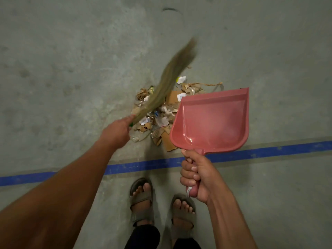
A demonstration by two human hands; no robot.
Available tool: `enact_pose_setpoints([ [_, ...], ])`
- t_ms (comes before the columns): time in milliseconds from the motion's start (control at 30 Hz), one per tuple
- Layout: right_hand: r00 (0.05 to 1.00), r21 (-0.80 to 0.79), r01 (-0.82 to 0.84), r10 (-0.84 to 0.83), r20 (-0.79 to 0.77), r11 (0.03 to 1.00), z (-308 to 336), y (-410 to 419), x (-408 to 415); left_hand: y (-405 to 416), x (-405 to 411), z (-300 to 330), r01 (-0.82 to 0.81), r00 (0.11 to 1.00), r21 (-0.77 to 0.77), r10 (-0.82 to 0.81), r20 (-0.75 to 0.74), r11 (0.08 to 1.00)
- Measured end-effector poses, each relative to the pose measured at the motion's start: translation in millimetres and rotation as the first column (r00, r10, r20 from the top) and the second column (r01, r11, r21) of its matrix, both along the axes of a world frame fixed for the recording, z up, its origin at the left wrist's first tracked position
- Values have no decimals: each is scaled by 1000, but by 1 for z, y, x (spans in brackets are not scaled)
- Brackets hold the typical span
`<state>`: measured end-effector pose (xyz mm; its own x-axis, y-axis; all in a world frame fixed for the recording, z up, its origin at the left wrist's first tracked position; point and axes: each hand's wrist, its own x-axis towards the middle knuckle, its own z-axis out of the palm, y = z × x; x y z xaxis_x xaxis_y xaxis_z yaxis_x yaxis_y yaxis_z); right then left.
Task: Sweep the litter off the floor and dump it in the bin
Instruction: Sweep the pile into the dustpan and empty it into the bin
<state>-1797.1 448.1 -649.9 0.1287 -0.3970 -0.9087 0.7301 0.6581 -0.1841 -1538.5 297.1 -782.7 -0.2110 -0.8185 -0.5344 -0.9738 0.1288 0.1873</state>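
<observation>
A heap of litter (161,119), mostly torn cardboard and paper scraps, lies on the concrete floor just beyond a blue line. My left hand (116,131) grips the base of a grass broom (168,78), whose blurred bristles slant up and to the right over the heap's left side. My right hand (196,175) grips the handle of a pink dustpan (212,123). The pan is raised above the floor, its mouth facing away from me, and it hides the heap's right part. No bin is in view.
A blue tape line (125,167) crosses the grey floor from left to right in front of my two sandalled feet (142,198). A dark curved mark (169,9) lies on the floor at the far top.
</observation>
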Motion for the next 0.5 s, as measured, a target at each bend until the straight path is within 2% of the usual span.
enact_pose_setpoints([
  [100,1000,0,-18,18,10,1000,1,6,4,41,30,6,0,994,-52,-5,-105,999],
  [233,999,-4,-33,33,7,999,4,14,7,68,53,14,-229,943,-148,181,-279,962],
  [333,999,-3,-40,40,2,999,5,19,10,72,62,8,-367,915,-177,321,-243,913],
  [400,999,4,-39,39,4,999,5,22,12,74,64,-1,-427,899,-124,405,-167,896],
  [500,999,5,-36,36,7,999,5,25,16,90,59,-9,-371,922,29,372,-103,928],
])
